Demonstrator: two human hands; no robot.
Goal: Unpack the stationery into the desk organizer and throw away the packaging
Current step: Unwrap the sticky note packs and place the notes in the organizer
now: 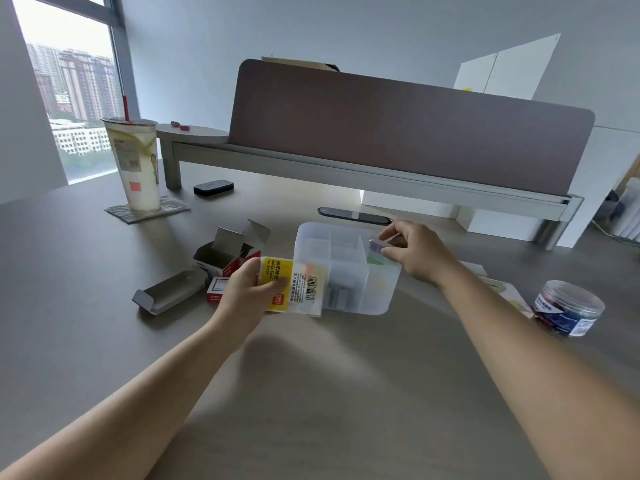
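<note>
Index tabs (378,249) pinched in right hand (415,252) fingers over organizer (349,271); left hand (254,289) fingers clamp packaging (294,284).

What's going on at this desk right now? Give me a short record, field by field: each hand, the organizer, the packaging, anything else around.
left hand: holds the yellow-labelled index tab packet
right hand: pinches a small stack of coloured tabs over the organizer's right compartment
organizer: translucent, with dividers, between the hands; grey items in its front compartment
empty boxes: opened red-and-white cartons lying left of the organizer
clear jar: closed, far right
drink cup: on a coaster, back left
</note>
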